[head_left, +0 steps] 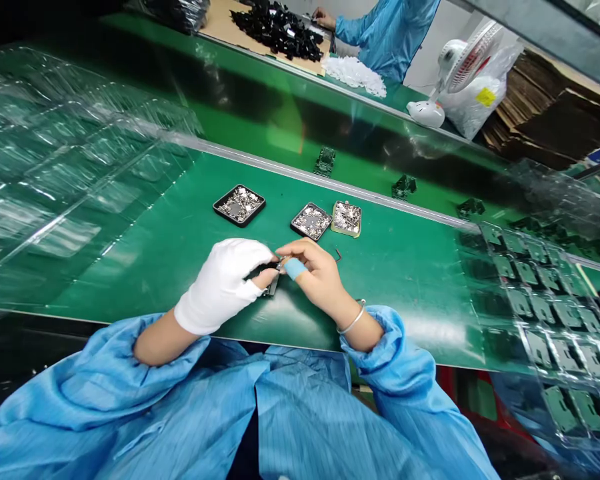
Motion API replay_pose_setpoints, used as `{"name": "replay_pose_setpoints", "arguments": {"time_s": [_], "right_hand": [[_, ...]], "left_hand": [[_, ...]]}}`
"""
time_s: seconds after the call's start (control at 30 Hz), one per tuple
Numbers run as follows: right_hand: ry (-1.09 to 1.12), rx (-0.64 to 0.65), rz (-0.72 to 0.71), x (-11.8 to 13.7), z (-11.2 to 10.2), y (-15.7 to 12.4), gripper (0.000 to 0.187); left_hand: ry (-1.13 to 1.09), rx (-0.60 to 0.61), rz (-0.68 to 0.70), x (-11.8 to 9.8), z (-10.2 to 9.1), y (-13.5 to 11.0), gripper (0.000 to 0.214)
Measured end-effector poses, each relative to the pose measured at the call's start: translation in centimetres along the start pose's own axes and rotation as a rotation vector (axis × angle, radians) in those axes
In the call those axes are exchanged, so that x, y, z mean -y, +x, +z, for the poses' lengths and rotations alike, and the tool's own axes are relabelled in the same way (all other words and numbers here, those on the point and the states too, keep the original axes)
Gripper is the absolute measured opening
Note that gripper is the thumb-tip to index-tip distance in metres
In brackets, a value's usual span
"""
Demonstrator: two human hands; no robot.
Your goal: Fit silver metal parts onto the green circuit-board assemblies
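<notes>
My left hand [225, 280], in a white glove with bare fingertips, is closed round a small black part [271, 288] over the green table. Thumb and fingers of my right hand [317, 270], with blue tape round one digit, pinch a tiny silvery piece [281, 262] against that part. Most of both pieces is hidden by the fingers. Just beyond my hands are a black square tray [240, 223] at left, a second black tray [300, 232] and a yellowish tray [347, 234], each with many small metal pieces. A small red bent item [338, 254] lies beside my right hand.
Clear plastic compartment trays [100, 180] cover the left side. At right, another clear tray [525, 347] holds several green boards [540, 309]. Behind a metal rail [280, 171], several assembled boards [325, 161] lie on a green strip. Across it are a person's blue sleeve [385, 33], black parts and a fan [470, 57].
</notes>
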State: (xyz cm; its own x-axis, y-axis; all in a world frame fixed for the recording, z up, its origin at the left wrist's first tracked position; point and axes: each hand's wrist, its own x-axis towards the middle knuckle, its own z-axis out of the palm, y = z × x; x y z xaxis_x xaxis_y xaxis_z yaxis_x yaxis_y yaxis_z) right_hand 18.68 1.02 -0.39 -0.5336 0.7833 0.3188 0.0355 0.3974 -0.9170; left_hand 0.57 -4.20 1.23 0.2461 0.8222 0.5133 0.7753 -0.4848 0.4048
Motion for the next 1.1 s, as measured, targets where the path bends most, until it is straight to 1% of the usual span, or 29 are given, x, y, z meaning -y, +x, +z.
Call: {"name": "replay_pose_setpoints", "arguments": {"time_s": [0.1, 0.17, 0.2, 0.23, 0.3, 0.33, 0.4, 0.47, 0.5, 0.57, 0.63, 0.73, 0.93, 1.1], "right_hand": [[-0.043, -0.030, 0.035, 0.2, 0.7, -0.6, 0.013], [-0.122, -0.026, 0.042, 0.2, 0.6, -0.7, 0.012], [-0.153, -0.024, 0.044, 0.3, 0.5, -0.6, 0.012], [-0.173, -0.027, 0.049, 0.3, 0.2, -0.6, 0.012], [-0.187, -0.051, 0.068, 0.5, -0.1, -0.4, 0.010], [-0.194, -0.059, 0.078, 0.5, -0.3, -0.3, 0.009], [-0.229, -0.049, 0.072, 0.4, -0.3, -0.2, 0.008], [-0.308, -0.010, 0.034, 0.1, 0.1, -0.2, 0.008], [-0.362, 0.015, 0.014, -0.1, 0.3, -0.2, 0.010], [-0.479, 0.062, -0.002, -0.5, 0.7, -0.3, 0.013], [-0.575, 0.102, 0.014, -0.7, 0.9, -0.4, 0.016], [-0.637, 0.128, 0.043, -0.7, 0.9, -0.4, 0.021], [-0.625, 0.129, 0.058, -0.7, 0.8, -0.5, 0.018], [-0.613, 0.121, 0.051, -1.0, 0.9, -0.7, 0.016]], "left_hand": [[0.147, -0.019, 0.059, -0.7, 0.3, 0.7, 0.032], [0.208, -0.034, 0.052, -0.6, 0.3, 0.5, 0.031], [0.203, -0.032, 0.033, -0.2, 0.3, 0.3, 0.029], [0.171, -0.031, -0.009, 0.2, 0.2, 0.0, 0.027], [0.022, -0.013, -0.156, 1.3, 0.2, -0.7, 0.027], [-0.083, 0.019, -0.243, 1.9, 0.3, -0.9, 0.030], [-0.305, 0.128, -0.396, 2.8, 0.8, -1.4, 0.036], [-0.460, 0.228, -0.482, 3.0, 1.6, -1.6, 0.038], [-0.492, 0.244, -0.509, 2.9, 2.0, -1.6, 0.039], [-0.484, 0.218, -0.549, 2.3, 2.9, -1.6, 0.039], [-0.450, 0.187, -0.561, 1.7, 3.5, -1.5, 0.039], [-0.427, 0.177, -0.553, 1.4, 4.0, -1.4, 0.040], [-0.416, 0.190, -0.531, 1.4, 3.8, -1.2, 0.040], [-0.450, 0.192, -0.535, 1.1, 3.7, -1.0, 0.038]]}}
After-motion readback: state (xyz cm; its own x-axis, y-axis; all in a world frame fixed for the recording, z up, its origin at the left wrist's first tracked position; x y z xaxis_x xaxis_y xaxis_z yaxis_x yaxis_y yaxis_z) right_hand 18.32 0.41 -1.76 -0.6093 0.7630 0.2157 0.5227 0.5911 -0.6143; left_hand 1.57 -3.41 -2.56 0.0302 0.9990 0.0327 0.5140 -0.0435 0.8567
